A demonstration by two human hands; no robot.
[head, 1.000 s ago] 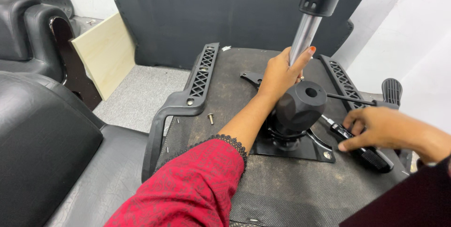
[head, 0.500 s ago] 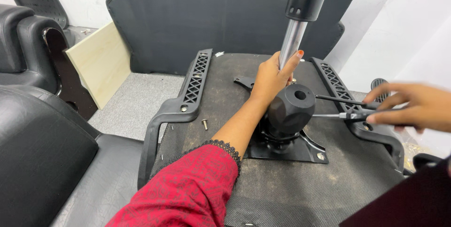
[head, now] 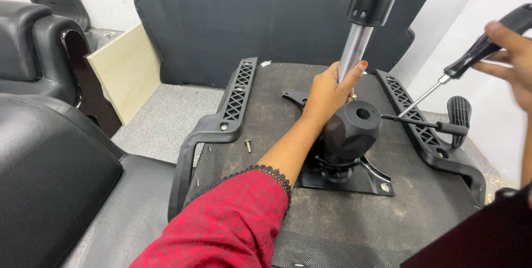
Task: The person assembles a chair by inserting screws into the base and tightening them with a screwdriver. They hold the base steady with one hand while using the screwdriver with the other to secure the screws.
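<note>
An upturned office chair seat [head: 332, 229] lies before me with its black tilt mechanism [head: 349, 135] bolted on a metal plate [head: 366, 182]. My left hand [head: 327, 93], in a red sleeve, is wrapped around the silver gas-lift cylinder [head: 353, 52] standing up from the mechanism. My right hand [head: 512, 60] is raised at the right edge, holding a black-handled screwdriver [head: 471, 57] whose shaft points down toward the mechanism's side lever [head: 426, 124]. Black armrests lie along the seat's left [head: 221, 124] and right [head: 426, 135] sides.
A loose screw [head: 248, 145] rests on the seat near the left armrest. A dark chair back [head: 249, 18] stands behind the seat. Black leather chairs [head: 50, 157] crowd the left, with a light wooden board [head: 124, 79] leaning beside them. A white wall is at the right.
My right hand has risen from the seat by the mechanism's plate to the upper right, carrying the screwdriver. My left hand has stayed on the cylinder.
</note>
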